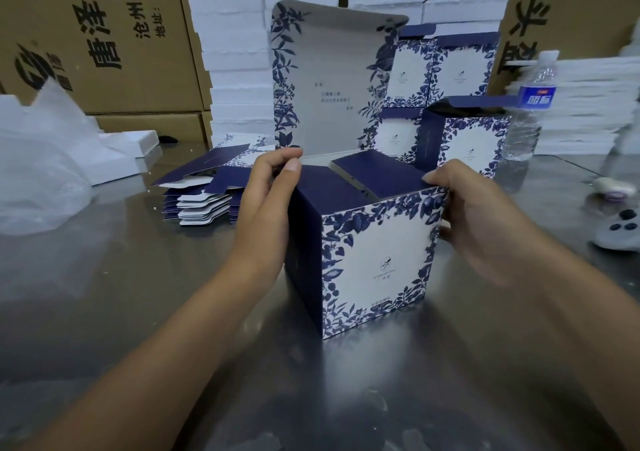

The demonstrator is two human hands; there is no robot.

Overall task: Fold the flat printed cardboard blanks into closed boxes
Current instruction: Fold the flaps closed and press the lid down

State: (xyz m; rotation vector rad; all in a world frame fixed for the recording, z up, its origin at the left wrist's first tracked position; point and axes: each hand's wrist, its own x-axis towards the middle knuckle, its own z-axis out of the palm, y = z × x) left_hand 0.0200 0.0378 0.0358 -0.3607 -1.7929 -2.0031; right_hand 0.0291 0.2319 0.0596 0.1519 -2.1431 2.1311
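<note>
A blue-and-white floral cardboard box (374,260) stands upright on the metal table (138,295), in the middle of the head view. Its tall lid flap (332,80) points straight up and two dark blue side flaps lie folded inward over the opening. My left hand (266,201) holds the box's top left edge, thumb and fingers pinching the left side flap. My right hand (474,215) grips the top right corner, thumb on the right side flap. A fanned stack of flat blanks (204,191) lies on the table behind my left hand.
Several folded boxes (446,80) are stacked behind the one I hold. A water bottle (526,111) stands at the right, with a white device (620,229) near the table's right edge. Crumpled plastic (41,173) lies at the left. White foam stacks (235,52) and brown cartons (97,38) line the back.
</note>
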